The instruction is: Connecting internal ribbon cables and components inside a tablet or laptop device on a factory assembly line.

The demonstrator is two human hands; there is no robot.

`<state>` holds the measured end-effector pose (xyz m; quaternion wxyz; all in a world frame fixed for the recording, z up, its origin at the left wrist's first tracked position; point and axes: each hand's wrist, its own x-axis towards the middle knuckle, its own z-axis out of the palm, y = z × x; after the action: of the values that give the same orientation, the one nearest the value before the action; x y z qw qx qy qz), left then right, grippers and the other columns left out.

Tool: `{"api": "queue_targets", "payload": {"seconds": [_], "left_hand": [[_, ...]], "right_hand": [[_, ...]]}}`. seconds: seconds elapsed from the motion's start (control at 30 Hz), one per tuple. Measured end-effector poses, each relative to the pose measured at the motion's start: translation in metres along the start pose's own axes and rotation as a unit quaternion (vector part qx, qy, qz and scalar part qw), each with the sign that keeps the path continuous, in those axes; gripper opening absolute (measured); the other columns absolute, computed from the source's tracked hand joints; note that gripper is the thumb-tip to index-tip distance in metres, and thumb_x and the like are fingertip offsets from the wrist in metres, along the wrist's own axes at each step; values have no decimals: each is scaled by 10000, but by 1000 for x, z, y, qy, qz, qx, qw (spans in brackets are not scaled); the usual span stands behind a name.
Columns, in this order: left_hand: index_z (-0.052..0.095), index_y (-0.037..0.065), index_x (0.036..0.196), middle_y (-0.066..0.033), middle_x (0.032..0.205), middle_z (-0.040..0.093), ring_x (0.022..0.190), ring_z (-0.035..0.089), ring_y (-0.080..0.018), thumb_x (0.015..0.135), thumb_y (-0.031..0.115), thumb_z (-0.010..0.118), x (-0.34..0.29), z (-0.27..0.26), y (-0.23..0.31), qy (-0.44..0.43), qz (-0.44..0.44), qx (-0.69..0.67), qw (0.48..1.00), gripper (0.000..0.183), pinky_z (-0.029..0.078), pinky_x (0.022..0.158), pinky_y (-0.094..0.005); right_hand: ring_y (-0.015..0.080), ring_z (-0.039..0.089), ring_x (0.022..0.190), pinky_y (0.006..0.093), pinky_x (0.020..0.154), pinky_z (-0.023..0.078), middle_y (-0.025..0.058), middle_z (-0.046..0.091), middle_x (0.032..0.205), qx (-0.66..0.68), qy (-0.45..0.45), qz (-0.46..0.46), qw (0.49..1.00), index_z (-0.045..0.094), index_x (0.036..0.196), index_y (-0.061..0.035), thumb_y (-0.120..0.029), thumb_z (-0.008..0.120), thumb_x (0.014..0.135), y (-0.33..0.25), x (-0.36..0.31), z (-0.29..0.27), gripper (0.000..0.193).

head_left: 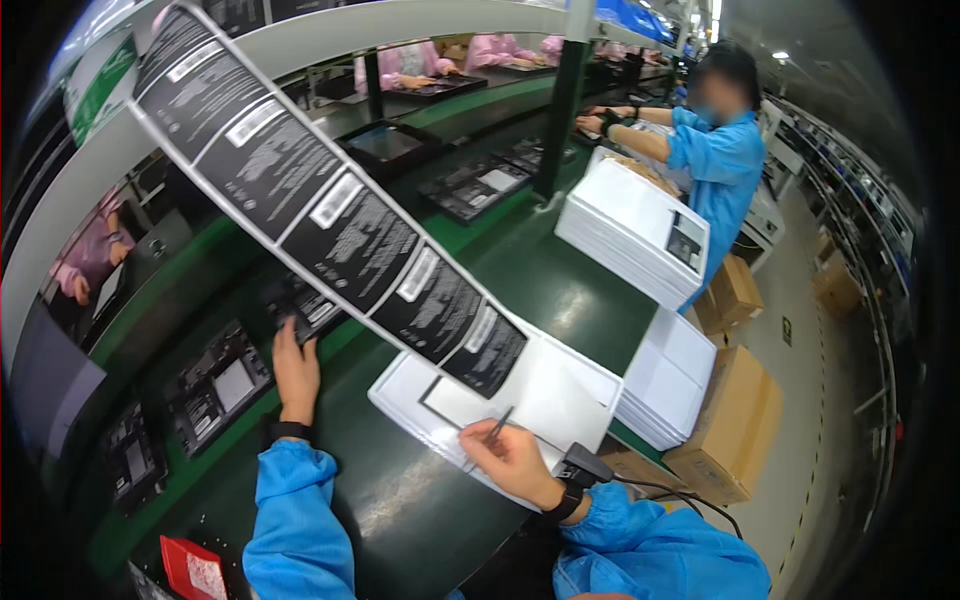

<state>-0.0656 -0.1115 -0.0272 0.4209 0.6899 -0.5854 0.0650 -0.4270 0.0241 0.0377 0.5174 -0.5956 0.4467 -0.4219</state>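
Observation:
My right hand (pixel 515 465) is closed round a thin dark tool (pixel 500 425), perhaps tweezers, above a shallow white tray (pixel 585 375). In the tray lies a white rectangular piece (pixel 463 402) with a dark edge. A long strip of black labels (pixel 345 215) with white panels slants down from the upper left, its lower end over the tray. My left hand (pixel 297 375) reaches to the left with fingers stretched, the fingertips at the near edge of a dark electronic unit (pixel 305 303). The strip partly hides that unit.
More opened dark units (pixel 222 388) lie along the green line. White trays stand stacked (pixel 630 220) at the right, near a co-worker in blue (pixel 720 150). Cardboard boxes (pixel 730 425) sit on the floor. A red packet (pixel 192 570) lies at lower left; a green post (pixel 558 120) rises ahead.

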Motion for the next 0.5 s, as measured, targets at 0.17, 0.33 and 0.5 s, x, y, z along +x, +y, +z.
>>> {"api": "queue_targets", "payload": {"seconds": [0.17,0.33,0.5], "left_hand": [[267,23,1591,-202,1438,550,1129,642,-208,870,55,766,2,-13,33,3,-142,-342,929,878,554,839,-356],[113,-9,1620,-201,1438,524,1011,632,-173,881,158,793,15,-34,21,-57,-321,-453,830,1018,519,765,-304],[173,25,1621,-108,1230,632,910,626,-137,946,206,732,17,-41,24,-44,-365,-541,756,896,502,732,-290]], "right_hand": [[-9,540,642,172,562,420,-21,703,804,35,23,-1,999,728,1051,17,-135,726,964,-1,1,-6,176],[-6,563,671,171,574,434,-13,705,818,29,9,4,1000,726,1042,24,-118,730,960,3,11,0,164],[4,586,697,176,594,459,-7,704,826,35,13,-10,999,721,1033,37,-95,723,961,0,16,2,150]]}}
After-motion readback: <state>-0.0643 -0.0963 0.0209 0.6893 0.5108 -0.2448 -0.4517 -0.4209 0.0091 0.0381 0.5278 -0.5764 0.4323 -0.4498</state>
